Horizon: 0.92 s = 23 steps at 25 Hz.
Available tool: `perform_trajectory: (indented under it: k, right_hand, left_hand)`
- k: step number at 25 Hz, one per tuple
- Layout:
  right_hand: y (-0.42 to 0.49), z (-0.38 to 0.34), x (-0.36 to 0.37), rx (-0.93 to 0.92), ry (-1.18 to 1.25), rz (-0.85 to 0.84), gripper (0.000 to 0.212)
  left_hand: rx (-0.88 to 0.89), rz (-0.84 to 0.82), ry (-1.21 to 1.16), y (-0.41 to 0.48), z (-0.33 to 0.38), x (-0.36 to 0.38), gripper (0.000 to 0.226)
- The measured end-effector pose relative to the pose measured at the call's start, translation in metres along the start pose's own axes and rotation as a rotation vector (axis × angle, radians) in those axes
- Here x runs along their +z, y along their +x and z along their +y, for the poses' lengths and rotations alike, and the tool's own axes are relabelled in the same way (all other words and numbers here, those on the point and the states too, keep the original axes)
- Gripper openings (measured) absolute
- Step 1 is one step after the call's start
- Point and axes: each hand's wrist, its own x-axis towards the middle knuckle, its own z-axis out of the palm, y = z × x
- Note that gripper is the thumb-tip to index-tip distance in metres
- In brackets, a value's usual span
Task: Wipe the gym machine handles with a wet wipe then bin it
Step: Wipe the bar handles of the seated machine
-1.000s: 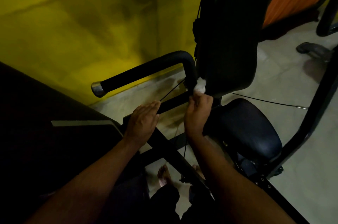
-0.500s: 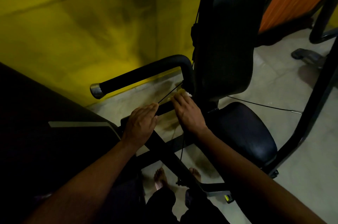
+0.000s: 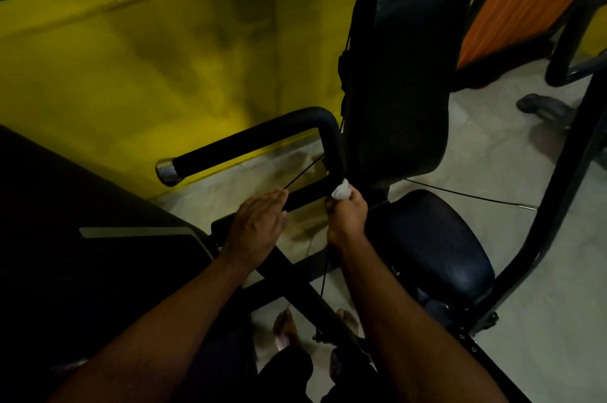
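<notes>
A: Head view first: where is the wipe (image 3: 340, 194) sitting?

B: It is bunching up white in the right hand (image 3: 346, 215), which is pinching it and pressing it against the foot of the handle (image 3: 249, 146), where the short upright stretch is meeting the frame beside the back pad (image 3: 410, 74).

A: Which way is the handle running from there?

B: It is rising from the wipe, bending at the top, then stretching long and leftward, ending in a shiny cap (image 3: 166, 169). So the long padded part is lying up and to the left of the grip.

A: Which hand is lying nearer that long part?

B: The left hand (image 3: 258, 225) is. It is lying flat with fingers straight, holding nothing, and seems to be resting on a lower bar (image 3: 308, 194) just beneath it. But the right one is carrying the wipe, so I am guessing it is the one needing to slide up round the bend and out along that length
</notes>
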Motion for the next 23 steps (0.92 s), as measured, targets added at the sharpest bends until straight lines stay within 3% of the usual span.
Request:
perform_trajectory:
  k: [4, 10, 12, 15, 19, 23]
  right_hand:
    - [0.010, -0.018, -0.009, 0.202, -0.034, -0.146, 0.019]
    - [0.014, -0.045, -0.015, 0.074, 0.096, -0.220, 0.024]
    - [0.016, -0.042, -0.013, -0.077, -0.007, -0.238, 0.025]
    - [0.010, -0.033, -0.014, -0.370, -0.387, -0.177, 0.026]
    - [-0.001, -0.050, 0.001, -0.674, -0.455, -0.101, 0.026]
    - [-0.003, -0.030, -0.007, -0.947, -0.715, -0.040, 0.030]
  left_hand:
    - [0.027, 0.049, -0.008, 0.004, 0.000, 0.005, 0.048]
    - [0.036, 0.061, -0.001, 0.004, -0.002, 0.011, 0.047]
    - [0.040, 0.057, 0.005, 0.005, -0.001, 0.012, 0.047]
    - [0.025, 0.042, -0.011, 0.005, 0.001, 0.011, 0.047]
    - [0.024, 0.027, -0.024, 0.008, 0.008, 0.011, 0.048]
    - [0.024, 0.010, -0.036, 0.007, 0.005, 0.009, 0.049]
